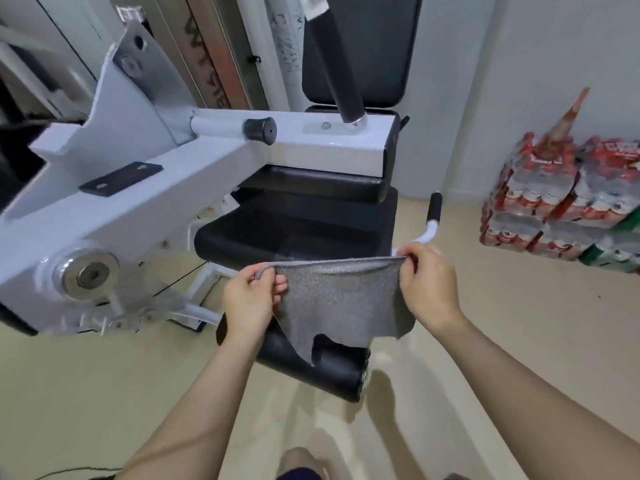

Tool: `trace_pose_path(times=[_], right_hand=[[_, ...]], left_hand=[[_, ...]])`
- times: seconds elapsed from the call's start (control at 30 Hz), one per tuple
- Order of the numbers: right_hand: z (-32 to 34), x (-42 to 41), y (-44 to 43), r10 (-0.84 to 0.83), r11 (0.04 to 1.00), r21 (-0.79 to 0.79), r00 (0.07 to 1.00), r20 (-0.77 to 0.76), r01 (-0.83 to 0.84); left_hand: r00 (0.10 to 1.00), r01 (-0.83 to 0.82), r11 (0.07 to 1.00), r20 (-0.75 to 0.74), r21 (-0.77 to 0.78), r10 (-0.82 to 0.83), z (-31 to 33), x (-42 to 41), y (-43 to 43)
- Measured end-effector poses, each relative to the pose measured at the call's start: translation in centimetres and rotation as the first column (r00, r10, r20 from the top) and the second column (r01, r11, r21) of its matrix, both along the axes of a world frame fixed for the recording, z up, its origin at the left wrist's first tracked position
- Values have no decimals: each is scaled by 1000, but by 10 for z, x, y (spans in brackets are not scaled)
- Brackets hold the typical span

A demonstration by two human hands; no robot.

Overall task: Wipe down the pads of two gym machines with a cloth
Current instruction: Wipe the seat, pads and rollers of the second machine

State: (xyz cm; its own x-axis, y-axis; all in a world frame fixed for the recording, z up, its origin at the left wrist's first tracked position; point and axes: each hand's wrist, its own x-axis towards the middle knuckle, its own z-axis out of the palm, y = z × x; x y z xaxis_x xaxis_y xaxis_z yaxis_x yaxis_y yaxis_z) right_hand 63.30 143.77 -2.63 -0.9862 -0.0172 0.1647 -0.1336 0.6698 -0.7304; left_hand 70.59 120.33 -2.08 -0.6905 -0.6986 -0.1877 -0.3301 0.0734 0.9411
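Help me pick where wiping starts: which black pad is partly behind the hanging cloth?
The roller pad lowest in view; the grey cloth overlaps it, while the seat pad and back pad sit clear above.

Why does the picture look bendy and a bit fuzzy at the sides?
Head view: the wide-angle lens curves the white machine arm and stretches the forearms. The stacked drink packs at the right edge are smeared and soft, while the grey cloth, held by the left hand and right hand, is fairly sharp. Soft shadows fall on the floor.
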Motion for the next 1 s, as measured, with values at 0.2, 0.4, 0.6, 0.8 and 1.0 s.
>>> trace_pose_path(times=[0.2,0.4,0.6,0.8,1.0], right_hand=[[-65,-28,-35,228,946,276,954,-194,-170],[-122,-26,-49,441,722,650,882,-167,-238],[-136,-41,-58,445,737,668,817,-366,-103],[-147,-37,-65,448,669,744,792,-414,11],[-144,-31,-119,569,509,861,757,-322,-16]], left_hand=[[869,461,860,-84,-221,-487,-61,-40,-3],[834,388,98,303,-917,-462,-140,-50,18],[893,17,134,-45,-991,-448,-177,-77,29],[837,-183,134,-226,-974,-498,-200,-99,11],[791,-248,89,-255,-965,-556,-203,-109,-55]])
